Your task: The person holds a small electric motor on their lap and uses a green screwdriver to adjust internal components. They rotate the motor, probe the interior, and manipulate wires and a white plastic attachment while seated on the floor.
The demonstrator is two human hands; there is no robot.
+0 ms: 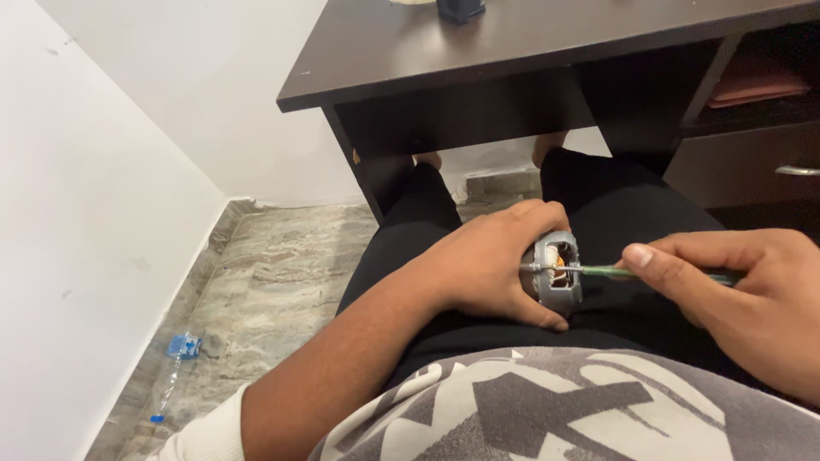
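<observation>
Head view: left hand (487, 265) fingers wrap motor (557, 273), screwdriver (598, 271) touching it

Motor (557, 271) on lap, desk (478, 51) ahead (bottle (171, 376) floor-left).

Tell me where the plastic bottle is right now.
The plastic bottle lies on the stone floor at lower left, beside the white wall.
</observation>
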